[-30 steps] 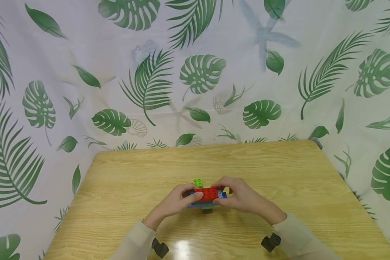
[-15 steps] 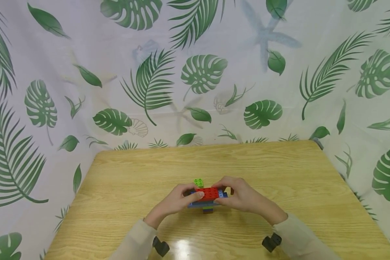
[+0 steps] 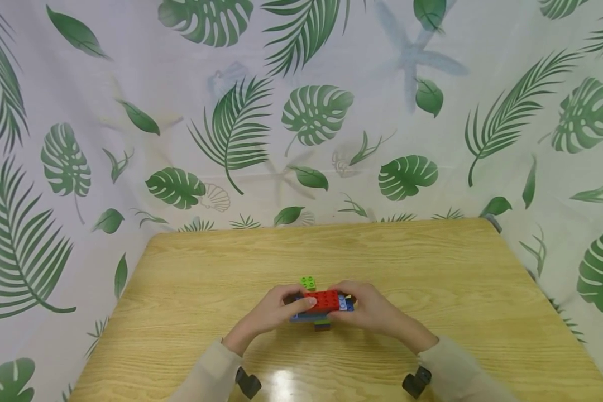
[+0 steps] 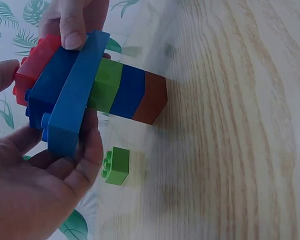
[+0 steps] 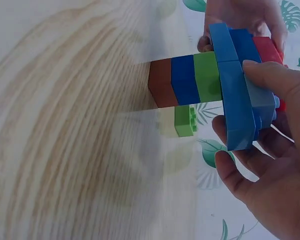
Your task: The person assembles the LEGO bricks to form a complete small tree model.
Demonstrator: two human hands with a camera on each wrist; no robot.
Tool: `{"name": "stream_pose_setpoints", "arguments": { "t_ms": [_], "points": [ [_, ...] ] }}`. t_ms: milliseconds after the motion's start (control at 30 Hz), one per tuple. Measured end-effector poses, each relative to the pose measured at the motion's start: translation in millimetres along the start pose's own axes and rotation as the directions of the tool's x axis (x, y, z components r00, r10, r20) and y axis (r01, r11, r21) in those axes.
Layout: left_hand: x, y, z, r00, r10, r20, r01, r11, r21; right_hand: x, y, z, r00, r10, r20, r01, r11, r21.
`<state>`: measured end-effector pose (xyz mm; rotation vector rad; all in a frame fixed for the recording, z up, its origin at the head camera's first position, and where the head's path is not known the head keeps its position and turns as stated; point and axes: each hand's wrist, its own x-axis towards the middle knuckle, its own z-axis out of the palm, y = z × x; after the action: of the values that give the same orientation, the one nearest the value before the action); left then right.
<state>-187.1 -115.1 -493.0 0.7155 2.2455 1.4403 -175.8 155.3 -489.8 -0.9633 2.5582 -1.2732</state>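
Observation:
Toy building bricks form a stack at the table's middle. A brown brick is its foot, under a dark blue brick and a green brick. Wider blue bricks lie across these. Above them sit a second blue layer with a light blue brick, then a red brick on top. My left hand grips the left end, thumb on the red brick. At the right end my right hand holds the layers, its thumb against the light blue brick in the right wrist view.
Just behind the stack, a loose light green brick lies on the wooden table. A leaf-patterned white sheet hangs along the table's back and sides.
My right hand has shifted slightly down along the stack's right end, showing more of the light blue brick. My left hand keeps its grip on the stack, and the loose brick stays put.

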Motion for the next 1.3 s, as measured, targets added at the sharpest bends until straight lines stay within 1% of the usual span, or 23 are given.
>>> {"name": "stream_pose_setpoints", "arguments": {
  "t_ms": [67, 133, 233, 300, 367, 467, 533, 633, 833, 933, 1033, 1300],
  "points": [
    [-0.3, -1.4, -2.2, 1.0, -0.001, -0.007, 0.001, 1.0, -0.004, 0, 1, 0, 1.0, 0.007, 0.007, -0.007, 1.0, 0.021],
    [0.4, -3.8, -5.1, 1.0, -0.012, -0.029, 0.011, 1.0, -0.019, 1, 1, -1, 1.0, 0.011, 0.015, -0.012, 0.999, 0.032],
    [4.3, -9.7, -9.5, 0.995, -0.023, -0.092, 0.019, 0.999, -0.042, 1, 1, -1, 1.0, 0.019, 0.022, -0.019, 0.999, 0.027],
    [7.4, -14.1, -12.1, 0.988, -0.025, -0.149, 0.021, 0.999, -0.025, 0, 1, -1, 0.999, 0.027, 0.024, -0.028, 0.999, 0.025],
    [10.7, -18.6, -15.0, 0.98, -0.007, -0.199, 0.01, 1.0, 0.017, 0, 1, -1, 0.999, 0.034, 0.027, -0.034, 0.999, 0.025],
    [15.2, -24.1, -19.0, 0.971, 0.022, -0.237, 0.0, 0.996, 0.091, -1, 0, -1, 0.998, 0.048, 0.033, -0.049, 0.998, 0.03],
    [18.8, -27.4, -21.1, 0.971, 0.029, -0.237, -0.003, 0.994, 0.11, -1, 0, -1, 0.998, 0.055, 0.035, -0.056, 0.998, 0.033],
    [24.9, -31.6, -23.1, 0.976, 0.017, -0.216, 0.011, 0.992, 0.126, -1, 0, -1, 0.998, 0.06, 0.036, -0.061, 0.997, 0.037],
    [37.5, -39.6, -22.1, 0.991, 0.003, -0.13, 0.021, 0.984, 0.175, -1, -1, -2, 0.997, 0.062, 0.047, -0.064, 0.996, 0.055],
    [42.9, -42.3, -19.9, 0.995, -0.014, -0.102, 0.035, 0.978, 0.204, -1, -1, -2, 0.997, 0.063, 0.05, -0.066, 0.996, 0.062],
    [46.1, -42.9, -18.1, 0.995, -0.021, -0.097, 0.042, 0.973, 0.226, -1, -1, -1, 0.996, 0.066, 0.053, -0.07, 0.995, 0.064],
    [50.1, -43.5, -15.8, 0.994, -0.007, -0.111, 0.038, 0.961, 0.274, -1, -2, -2, 0.996, 0.074, 0.056, -0.078, 0.995, 0.07]
  ]
}}
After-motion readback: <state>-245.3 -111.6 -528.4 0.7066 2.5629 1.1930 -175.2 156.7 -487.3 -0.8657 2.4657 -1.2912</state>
